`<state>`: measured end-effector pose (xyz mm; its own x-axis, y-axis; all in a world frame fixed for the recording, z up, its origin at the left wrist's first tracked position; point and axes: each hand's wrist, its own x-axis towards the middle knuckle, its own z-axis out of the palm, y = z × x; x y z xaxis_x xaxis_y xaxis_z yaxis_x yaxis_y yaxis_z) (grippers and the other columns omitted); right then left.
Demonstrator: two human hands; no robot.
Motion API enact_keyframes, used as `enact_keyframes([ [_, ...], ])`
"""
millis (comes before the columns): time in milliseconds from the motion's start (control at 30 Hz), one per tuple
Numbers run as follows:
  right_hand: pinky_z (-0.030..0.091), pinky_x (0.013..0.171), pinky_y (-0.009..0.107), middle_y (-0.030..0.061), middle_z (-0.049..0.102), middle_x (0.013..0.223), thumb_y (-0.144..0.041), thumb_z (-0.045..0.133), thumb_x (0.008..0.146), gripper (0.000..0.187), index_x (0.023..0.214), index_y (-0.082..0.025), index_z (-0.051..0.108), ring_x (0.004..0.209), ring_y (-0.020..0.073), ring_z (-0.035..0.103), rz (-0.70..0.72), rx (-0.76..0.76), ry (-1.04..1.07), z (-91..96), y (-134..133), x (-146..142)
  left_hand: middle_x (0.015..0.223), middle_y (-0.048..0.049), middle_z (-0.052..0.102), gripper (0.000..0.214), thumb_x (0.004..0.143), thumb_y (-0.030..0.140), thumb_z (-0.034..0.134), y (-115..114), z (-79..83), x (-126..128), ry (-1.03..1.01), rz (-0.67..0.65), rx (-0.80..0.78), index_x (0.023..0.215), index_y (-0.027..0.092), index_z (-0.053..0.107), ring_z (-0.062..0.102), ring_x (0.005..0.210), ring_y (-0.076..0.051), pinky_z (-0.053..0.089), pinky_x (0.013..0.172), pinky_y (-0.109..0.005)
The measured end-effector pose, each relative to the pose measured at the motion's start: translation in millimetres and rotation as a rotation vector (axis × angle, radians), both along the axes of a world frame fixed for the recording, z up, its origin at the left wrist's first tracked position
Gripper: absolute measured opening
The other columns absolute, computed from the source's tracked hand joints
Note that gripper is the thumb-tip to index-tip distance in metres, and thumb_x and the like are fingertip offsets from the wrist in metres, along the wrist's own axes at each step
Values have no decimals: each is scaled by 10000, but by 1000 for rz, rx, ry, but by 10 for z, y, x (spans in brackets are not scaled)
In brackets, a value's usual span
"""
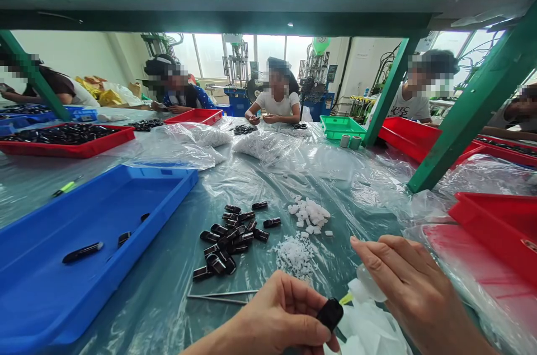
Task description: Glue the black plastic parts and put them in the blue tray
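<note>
My left hand (282,316) is closed, pinching a small black plastic shell (330,313) between thumb and fingers at the bottom middle. My right hand (413,288) is just to its right, fingers curled over a small clear plastic piece (368,282). Beneath both hands lie crumpled clear bags (369,330). In front of my hands are a pile of black shells (232,235), a heap of white parts (309,213) and a patch of tiny white bits (295,255). Thin metal tweezers (224,296) lie left of my left hand.
A blue tray (50,282) with a few black pieces sits at the left, red trays (499,221) at the right. Green frame legs (470,114) slant down onto the plastic-covered table. Several other people work at the far side, with a green bin (340,126) and bags of white parts (264,145).
</note>
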<state>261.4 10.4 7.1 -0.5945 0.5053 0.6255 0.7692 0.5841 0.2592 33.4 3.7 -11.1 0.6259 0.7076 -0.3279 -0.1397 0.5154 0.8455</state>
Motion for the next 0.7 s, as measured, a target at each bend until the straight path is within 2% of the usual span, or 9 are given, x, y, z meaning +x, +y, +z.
enact_keyframes([
  [367,399,832,373,69,671,993,21,365,851,422,1210,-117,537,959,233,555,16,-17,-11,-6,-3,24,685,-80,707,205,590,177,740,-1,-1,-1,-7,-6,7,768,75,745,580,478,-67,461,472,-142],
  [533,403,821,361,58,678,954,67,331,814,468,1177,-124,557,921,218,574,15,24,-14,7,13,9,692,-73,707,214,590,185,737,8,51,-8,29,-23,9,779,85,748,576,491,-69,463,494,-151],
  [700,407,789,346,39,688,902,50,330,835,427,1097,-142,607,883,205,583,34,31,37,58,4,-30,683,-66,702,218,568,209,740,4,109,-12,111,-34,13,754,96,752,558,478,-65,444,475,-150],
])
